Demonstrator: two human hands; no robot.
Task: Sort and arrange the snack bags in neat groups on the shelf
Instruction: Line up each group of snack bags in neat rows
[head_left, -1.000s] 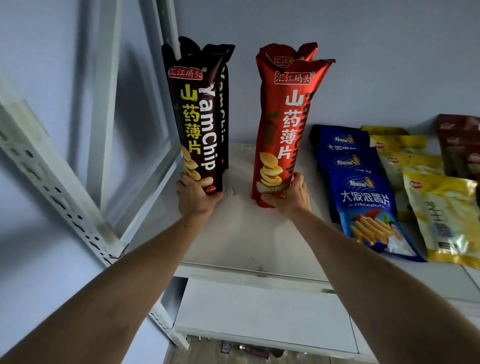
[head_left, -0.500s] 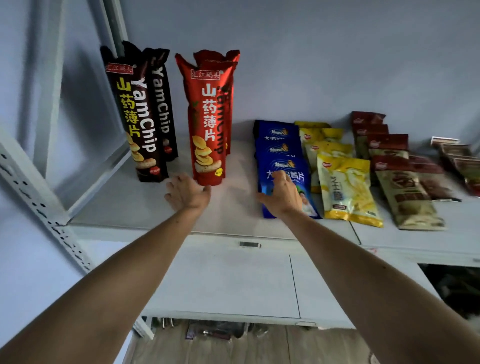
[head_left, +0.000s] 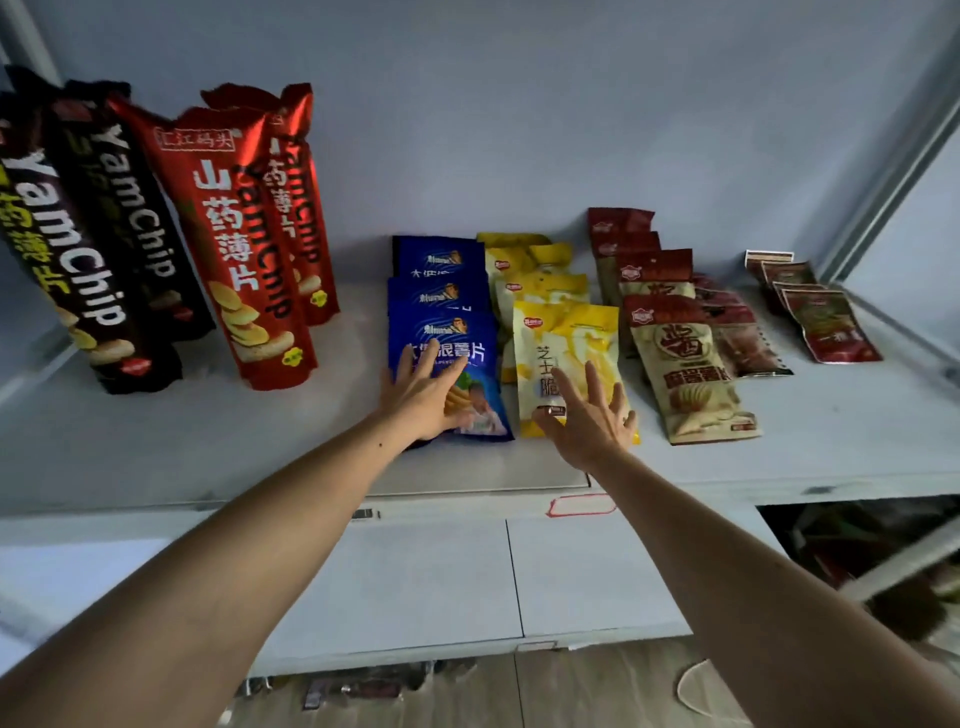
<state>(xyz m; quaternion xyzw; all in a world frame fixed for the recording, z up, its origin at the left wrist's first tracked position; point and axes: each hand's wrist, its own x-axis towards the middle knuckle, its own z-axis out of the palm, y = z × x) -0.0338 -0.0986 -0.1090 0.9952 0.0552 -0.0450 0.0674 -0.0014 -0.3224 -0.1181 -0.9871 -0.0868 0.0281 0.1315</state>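
On the white shelf (head_left: 208, 447), two dark YamChip bags (head_left: 98, 260) stand upright at the far left, with two red YamChip bags (head_left: 244, 249) beside them. A row of blue chip bags (head_left: 441, 301) lies flat in the middle. My left hand (head_left: 423, 395) rests on the front blue bag with fingers spread. Right of it lies a row of yellow bags (head_left: 563, 332); my right hand (head_left: 587, 415) is over the front one, fingers spread. Further right lie tan-and-red bags (head_left: 685, 364), then dark red packets (head_left: 740, 332) and red packets (head_left: 826, 322).
A grey wall backs the shelf. A metal upright (head_left: 883, 171) rises at the right corner. Below the shelf edge is a white panel (head_left: 467, 582), a lower shelf with dark goods (head_left: 872, 571) at the right, and the wooden floor (head_left: 571, 691).
Both hands let go of the upright YamChip bags and moved right. The left hand now rests on the front blue bag, the right on the front yellow bag. The view shifted right.
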